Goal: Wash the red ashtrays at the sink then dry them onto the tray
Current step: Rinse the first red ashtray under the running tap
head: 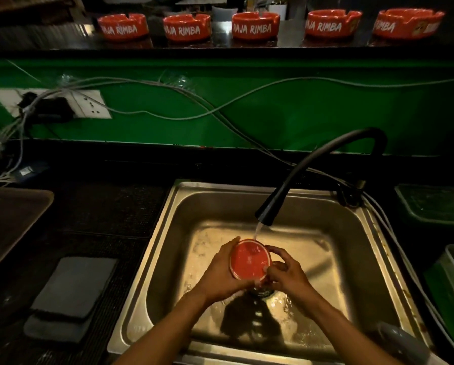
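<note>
Two bare forearms in view, entering from bottom edge. No sleeves visible up to frame edge. Left hand [224,270] and right hand [286,275]: no gloves, rings, watch or bands seen. Short fingernails, detail blurred. Wet sheen not clear in dim light.

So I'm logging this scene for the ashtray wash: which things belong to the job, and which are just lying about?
Job: red ashtray held by left hand and right hand; running faucet; sink; five red ashtrays on the ledge; brown tray.
Lying about: cables, wall sockets, grey pads, green bins.
</note>
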